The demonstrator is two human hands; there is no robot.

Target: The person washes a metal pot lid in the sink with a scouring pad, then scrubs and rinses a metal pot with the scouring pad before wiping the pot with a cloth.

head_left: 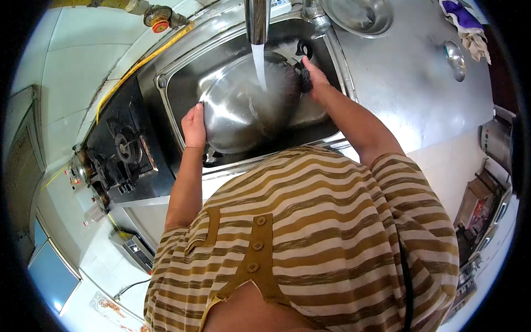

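Water (259, 63) from the tap (258, 22) runs onto a metal pan (227, 99) in the sink (341, 62). The left hand's (193, 128) fingers close on its left rim; the right hand's (315, 80) fingers curl round a dark item (306, 81), too unclear to identify, at its right edge.
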